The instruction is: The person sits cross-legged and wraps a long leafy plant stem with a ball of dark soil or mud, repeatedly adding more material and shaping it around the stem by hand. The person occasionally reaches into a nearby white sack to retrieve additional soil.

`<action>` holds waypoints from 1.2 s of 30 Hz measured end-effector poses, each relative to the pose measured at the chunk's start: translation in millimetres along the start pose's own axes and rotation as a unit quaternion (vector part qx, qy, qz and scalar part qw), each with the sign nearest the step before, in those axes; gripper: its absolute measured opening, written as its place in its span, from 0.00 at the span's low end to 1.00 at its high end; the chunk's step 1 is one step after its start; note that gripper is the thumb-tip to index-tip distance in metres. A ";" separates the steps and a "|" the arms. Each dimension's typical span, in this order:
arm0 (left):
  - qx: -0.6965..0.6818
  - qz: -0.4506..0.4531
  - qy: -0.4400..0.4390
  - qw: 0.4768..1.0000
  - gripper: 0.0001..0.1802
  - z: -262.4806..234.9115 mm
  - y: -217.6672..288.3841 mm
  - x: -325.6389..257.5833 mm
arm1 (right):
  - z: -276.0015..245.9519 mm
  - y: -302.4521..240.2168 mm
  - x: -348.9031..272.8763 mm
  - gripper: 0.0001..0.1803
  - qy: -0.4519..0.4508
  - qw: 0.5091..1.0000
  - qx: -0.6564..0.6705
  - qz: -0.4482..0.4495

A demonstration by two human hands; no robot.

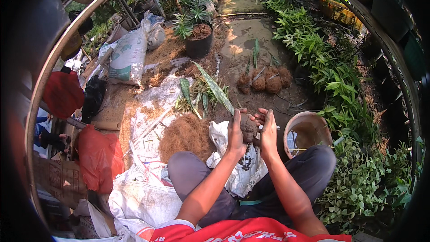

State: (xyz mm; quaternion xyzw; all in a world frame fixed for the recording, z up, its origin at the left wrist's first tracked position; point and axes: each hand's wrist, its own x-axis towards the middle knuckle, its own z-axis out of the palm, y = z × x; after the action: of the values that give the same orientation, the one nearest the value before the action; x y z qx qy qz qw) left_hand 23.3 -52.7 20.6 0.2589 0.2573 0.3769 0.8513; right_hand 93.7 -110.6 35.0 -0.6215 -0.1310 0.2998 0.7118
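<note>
While the person sits cross-legged on white sacking (148, 197) spread over bare earth, both hands meet in front of the knees around a dark ball of soil (248, 127). Left hand (236, 135) cups its left side, fingers pressed together against it; right hand (267, 132) closes on the right side, fingers curled onto the clod. Crumbs of soil dot the white bag (242, 170) beneath. A heap of brown coconut fibre (186, 134) lies just left of the hands, long striped leaves (210, 92) beyond it. Three fibre-wrapped root balls (264, 80) sit on damp ground farther ahead. A clay-coloured bowl of muddy water (307, 132) stands beside the right knee. Rows of green plants (322, 62) line a wet path; filled sacks (130, 56) and a black pot (199, 42) stand at the back, red bags (96, 157) on the left.
</note>
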 end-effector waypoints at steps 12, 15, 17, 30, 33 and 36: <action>0.035 0.090 0.065 0.993 0.24 -11.7 12.8 9.7 | -7.6 -8.7 -2.0 0.11 -0.127 0.964 -0.191 -0.134; 0.036 0.089 0.061 0.993 0.24 -10.4 13.6 9.7 | -8.5 -12.8 -1.5 0.13 -0.129 0.968 -0.181 -0.113; 0.042 0.091 0.055 0.993 0.24 -9.8 14.1 8.4 | -9.0 -14.8 -1.9 0.13 -0.135 0.969 -0.172 -0.111; 0.032 0.062 0.038 0.997 0.22 -10.5 13.3 4.9 | -15.7 -12.3 4.1 0.14 -0.135 0.966 -0.211 -0.072; 0.008 0.047 0.036 0.998 0.22 -10.7 13.4 4.6 | -17.0 -14.2 4.6 0.14 -0.144 0.972 -0.179 -0.054; -0.018 0.036 0.033 0.999 0.21 -11.4 14.0 4.5 | -19.1 -17.4 5.8 0.13 -0.159 0.977 -0.139 -0.030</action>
State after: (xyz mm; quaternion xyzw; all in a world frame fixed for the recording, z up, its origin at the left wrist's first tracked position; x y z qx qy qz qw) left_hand 11.6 -38.3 20.0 0.2401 0.2688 0.4204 0.8327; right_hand 113.5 -123.4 47.0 -0.6546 -0.3013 0.3525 0.5971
